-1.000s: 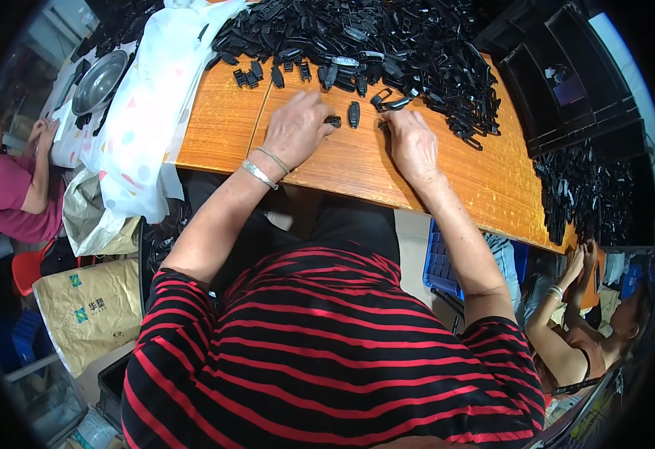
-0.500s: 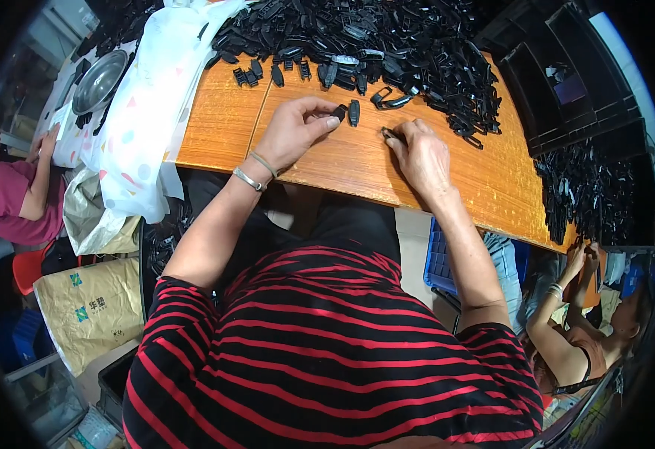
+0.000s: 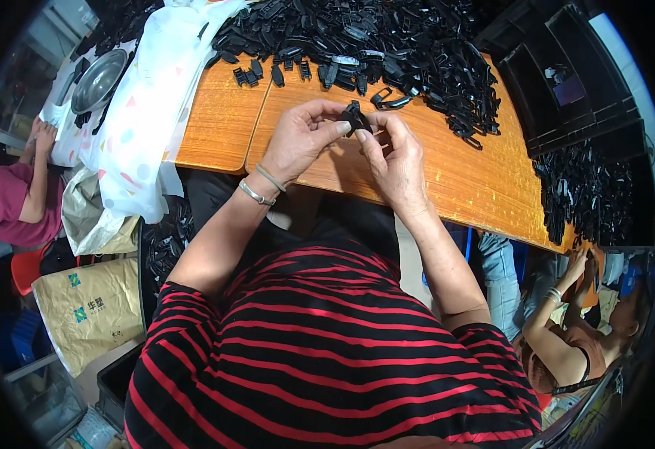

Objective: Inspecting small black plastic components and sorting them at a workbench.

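My left hand (image 3: 301, 140) and my right hand (image 3: 400, 161) meet over the near part of the wooden table (image 3: 447, 176). Between their fingertips is a small black plastic piece (image 3: 353, 118), pinched by the left thumb and fingers. The right thumb and forefinger close on its other side; whether they grip a second part is hard to make out. Just beyond the hands lies a curved black plastic loop (image 3: 395, 99). Several small black clip-like pieces (image 3: 250, 75) lie farther left.
A large heap of black plastic parts (image 3: 365, 34) covers the table's far side. White dotted sheeting (image 3: 144, 112) drapes over the left end, near a metal bowl (image 3: 99, 82). Black crates (image 3: 582, 82) stand at the right. One co-worker (image 3: 17, 191) sits left, another (image 3: 567, 344) right.
My right hand has moved left and my left hand slightly right, so their fingertips now meet. The black piece that stood between them on the table is no longer separately visible.
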Motion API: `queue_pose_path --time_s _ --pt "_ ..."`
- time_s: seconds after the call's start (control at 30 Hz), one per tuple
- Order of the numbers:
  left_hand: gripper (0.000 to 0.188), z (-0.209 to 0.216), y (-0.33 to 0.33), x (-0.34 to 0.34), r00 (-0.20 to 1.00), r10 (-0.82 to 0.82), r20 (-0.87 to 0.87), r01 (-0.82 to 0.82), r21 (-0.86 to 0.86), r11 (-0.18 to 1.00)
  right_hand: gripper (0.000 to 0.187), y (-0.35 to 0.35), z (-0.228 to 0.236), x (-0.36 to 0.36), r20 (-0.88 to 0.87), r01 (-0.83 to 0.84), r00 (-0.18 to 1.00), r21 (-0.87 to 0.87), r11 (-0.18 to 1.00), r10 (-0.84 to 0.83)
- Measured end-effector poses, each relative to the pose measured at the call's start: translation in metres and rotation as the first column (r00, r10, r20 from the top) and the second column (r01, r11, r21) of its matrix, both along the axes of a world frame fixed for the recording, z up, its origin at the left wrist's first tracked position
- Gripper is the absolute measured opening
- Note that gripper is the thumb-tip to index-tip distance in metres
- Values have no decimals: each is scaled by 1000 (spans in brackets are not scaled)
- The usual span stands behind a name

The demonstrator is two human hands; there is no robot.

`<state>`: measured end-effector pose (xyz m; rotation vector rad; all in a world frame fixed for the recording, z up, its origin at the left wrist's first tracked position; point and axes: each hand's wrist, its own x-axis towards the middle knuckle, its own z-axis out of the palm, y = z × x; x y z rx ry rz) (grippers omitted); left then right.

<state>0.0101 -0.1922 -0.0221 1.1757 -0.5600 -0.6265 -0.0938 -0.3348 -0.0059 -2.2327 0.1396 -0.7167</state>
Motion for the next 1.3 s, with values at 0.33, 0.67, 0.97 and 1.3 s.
queue_pose_path --time_s 0.33,0.67,0.97,1.3 --pt "26 -9 0 -20 986 78 147 -87 54 995 22 12 -11 -1 117 41 993 -180 983 -20" --pt "25 -9 10 -32 993 -8 115 11 -25 1000 45 46 -29 -9 44 -44 998 70 997 41" --pt "31 32 136 -8 870 -356 341 -12 737 676 38 18 -14 5 -283 -492 803 180 852 524" --pt "27 25 98 3 492 -43 869 -624 386 680 44 -108 -24 47 -419 425 810 -62 903 -410"
